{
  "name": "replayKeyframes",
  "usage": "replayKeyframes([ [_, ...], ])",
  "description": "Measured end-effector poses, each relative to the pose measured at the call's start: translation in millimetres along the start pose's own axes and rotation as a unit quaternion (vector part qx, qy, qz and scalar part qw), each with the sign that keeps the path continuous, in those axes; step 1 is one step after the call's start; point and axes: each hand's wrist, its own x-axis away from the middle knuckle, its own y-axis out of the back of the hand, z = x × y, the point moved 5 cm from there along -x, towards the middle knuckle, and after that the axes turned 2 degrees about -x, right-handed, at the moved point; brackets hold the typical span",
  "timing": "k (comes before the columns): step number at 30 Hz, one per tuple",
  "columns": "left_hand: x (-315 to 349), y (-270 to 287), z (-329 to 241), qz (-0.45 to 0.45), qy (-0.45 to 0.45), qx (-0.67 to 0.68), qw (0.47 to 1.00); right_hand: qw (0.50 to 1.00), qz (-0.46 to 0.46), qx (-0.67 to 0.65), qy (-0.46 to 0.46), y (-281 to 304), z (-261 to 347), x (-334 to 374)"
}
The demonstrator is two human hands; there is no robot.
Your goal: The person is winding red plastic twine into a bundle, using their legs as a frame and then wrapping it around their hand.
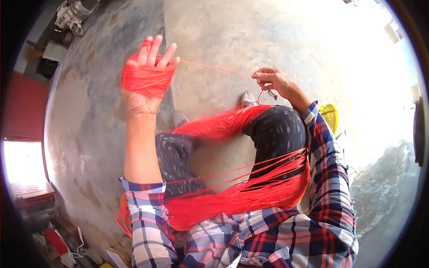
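Note:
My left hand (149, 71) is raised at the upper left, its fingers stretched upward and apart. Many turns of red yarn (149, 80) are wound around its palm, and more loops the tip of one finger. From there a single taut red strand (214, 67) runs across to my right hand (271, 79), which pinches it between thumb and fingers. Below the right hand the strand drops toward my knee. A big loose skein of red yarn (241, 196) is looped around both my knees (278, 138), spread in front of my shins and across my lap.
Grey concrete floor (98, 111) surrounds my feet. A yellow object (330, 117) stands beyond my right forearm. At the left are a red panel (25, 107) and a machine-like item (71, 17); assorted clutter (60, 245) lies at the lower left.

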Motion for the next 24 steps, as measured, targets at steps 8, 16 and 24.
replayKeyframes([
  [8,-7.3,13.2,-33.4,0.015,-0.07,-0.011,0.997,0.921,0.11,0.364,-0.09,-39.0,1.6,-3.4],
  [16,1.7,2.6,-41.4,0.021,-0.076,-0.111,0.991,0.944,0.227,0.217,-0.1,-44.6,-47.1,-8.1],
  [24,34.3,-25.2,-86.4,0.028,-0.132,-0.136,0.981,0.962,0.252,0.068,-0.081,-62.2,-14.6,-0.4],
])
